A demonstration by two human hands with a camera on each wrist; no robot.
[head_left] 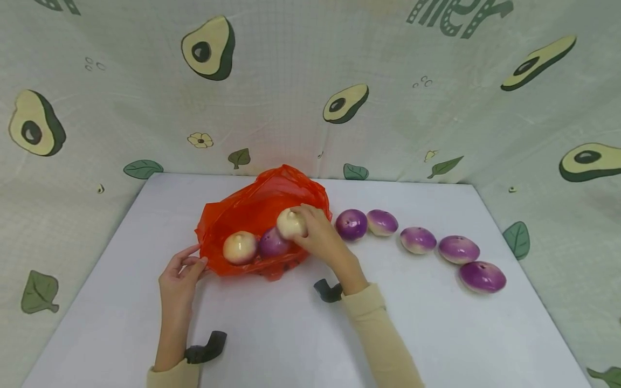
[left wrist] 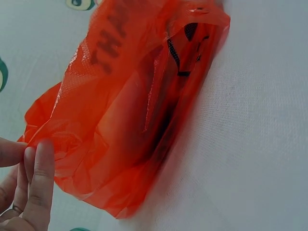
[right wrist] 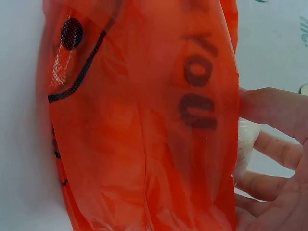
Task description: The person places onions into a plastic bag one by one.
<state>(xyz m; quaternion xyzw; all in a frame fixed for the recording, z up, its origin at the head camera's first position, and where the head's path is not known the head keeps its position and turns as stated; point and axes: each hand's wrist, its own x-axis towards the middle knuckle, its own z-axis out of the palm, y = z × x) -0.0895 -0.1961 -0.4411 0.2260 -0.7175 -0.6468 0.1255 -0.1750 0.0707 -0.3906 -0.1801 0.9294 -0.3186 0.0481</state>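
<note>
A red plastic bag [head_left: 286, 180] lies on the table with its mouth open toward me. My left hand [head_left: 179, 275] pinches the bag's left edge between thumb and fingers, as the left wrist view also shows. My right hand [head_left: 320, 237] grips a shiny cream-white onion [head_left: 290, 225] at the bag's right side, over its opening. In the bag sit another cream onion [head_left: 240, 247] and a purple onion [head_left: 273, 243], side by side. The right wrist view shows the held onion [right wrist: 246, 144] partly hidden behind the bag's wall.
Right of the bag, several purple-and-white onions [head_left: 418, 240] form a loose row slanting toward the right edge. The white table [head_left: 271, 334] meets a cloth backdrop [head_left: 281, 64] printed with avocados. A dark curved mount [head_left: 207, 347] sits at each wrist.
</note>
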